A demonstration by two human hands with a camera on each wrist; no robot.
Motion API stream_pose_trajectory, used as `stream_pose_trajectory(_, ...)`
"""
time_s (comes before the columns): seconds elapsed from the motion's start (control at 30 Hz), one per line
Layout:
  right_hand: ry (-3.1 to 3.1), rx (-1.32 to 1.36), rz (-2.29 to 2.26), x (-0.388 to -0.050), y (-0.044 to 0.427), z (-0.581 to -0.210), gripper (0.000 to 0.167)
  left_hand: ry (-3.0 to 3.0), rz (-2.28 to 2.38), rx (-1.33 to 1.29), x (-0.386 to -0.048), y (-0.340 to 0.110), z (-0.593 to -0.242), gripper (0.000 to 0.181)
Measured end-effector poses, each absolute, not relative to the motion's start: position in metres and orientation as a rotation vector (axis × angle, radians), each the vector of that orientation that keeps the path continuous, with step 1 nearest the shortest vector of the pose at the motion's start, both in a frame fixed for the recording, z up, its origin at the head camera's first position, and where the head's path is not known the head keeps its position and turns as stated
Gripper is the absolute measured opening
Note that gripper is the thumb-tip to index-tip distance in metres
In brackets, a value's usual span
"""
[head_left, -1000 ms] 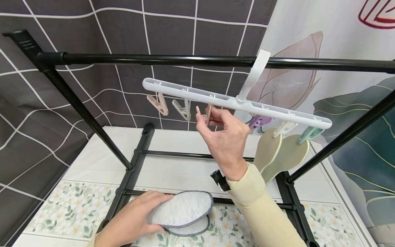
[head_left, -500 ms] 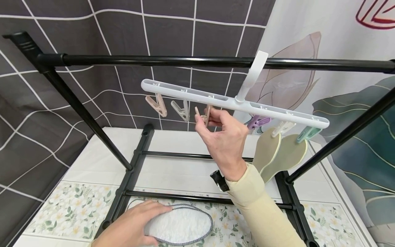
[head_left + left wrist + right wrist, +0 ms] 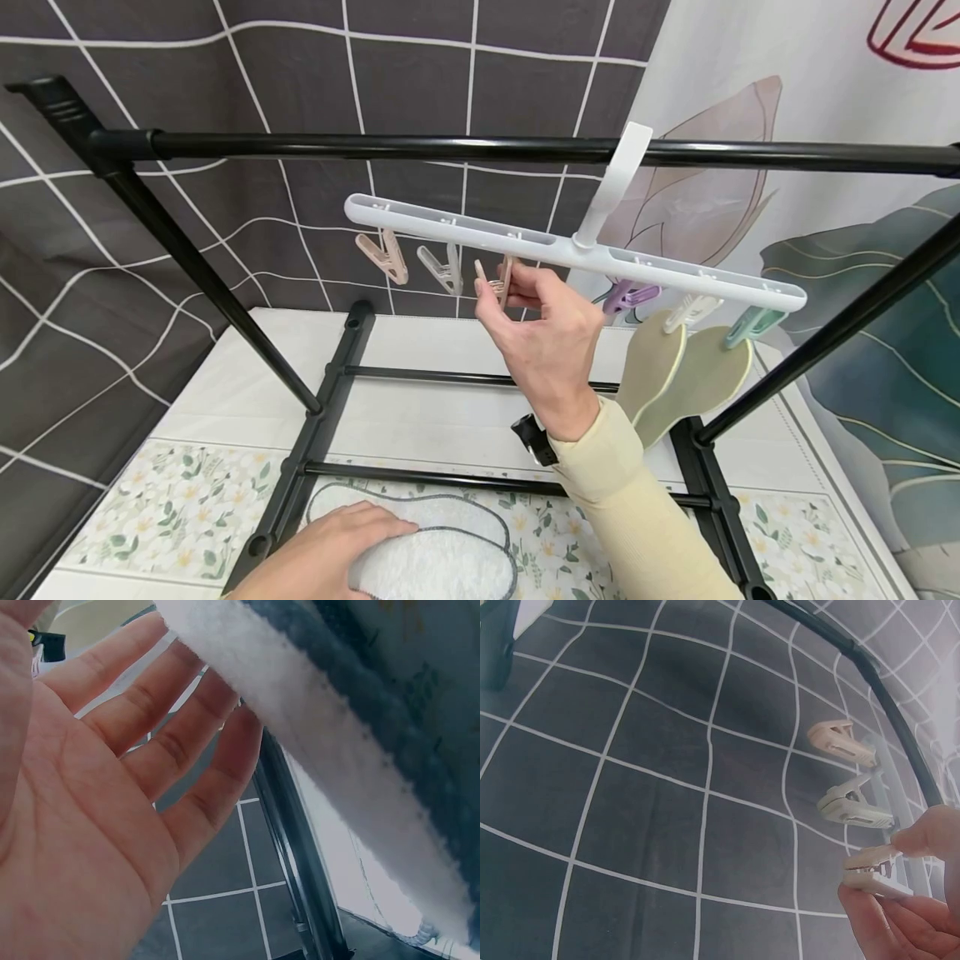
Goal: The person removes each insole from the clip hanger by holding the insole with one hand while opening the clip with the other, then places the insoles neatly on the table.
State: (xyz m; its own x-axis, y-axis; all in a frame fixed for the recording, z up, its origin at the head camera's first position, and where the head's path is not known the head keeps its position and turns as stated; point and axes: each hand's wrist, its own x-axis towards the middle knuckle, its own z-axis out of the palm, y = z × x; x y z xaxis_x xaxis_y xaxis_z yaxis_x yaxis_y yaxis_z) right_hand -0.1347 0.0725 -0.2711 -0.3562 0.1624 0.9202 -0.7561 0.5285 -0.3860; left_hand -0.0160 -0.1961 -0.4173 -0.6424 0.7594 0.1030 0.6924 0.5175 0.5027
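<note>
My right hand pinches a beige clothespin between thumb and fingers, below the white clip hanger. In the right wrist view that clothespin sits at the lower right, under a grey-white clothespin and a peach clothespin. My left hand is low in the head view, with its fingertips touching a pair of fluffy white insoles with grey stitched edges. The front insole overlaps the back insole. In the left wrist view the fingers are nearly straight, and their tips meet the white insole edge.
The hanger hooks over a black rack bar. Two pale yellow-green insoles hang at its right end from a white clothespin and a green clothespin. A purple clothespin hangs beside them. Black rack legs slope down either side.
The white insoles have come lower and slid apart, so the back one now shows further left. My left hand has moved down with them. The right hand keeps its hold on the clothespin.
</note>
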Motion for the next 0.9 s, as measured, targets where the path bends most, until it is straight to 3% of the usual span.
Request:
stream_pose_trajectory(0.27, -1.674, 0.506, 1.045, -0.135, 0.074, -0.271, 0.018, 2.641, 0.683, 1.319, -0.015, -0.196, -0.422, 0.075)
stream_pose_trajectory(0.9, -1.674, 0.500, 1.045, -0.134, 0.073, -0.273, 0.018, 2.610, 0.642, 1.470, -0.009, -0.197, -0.442, 0.062)
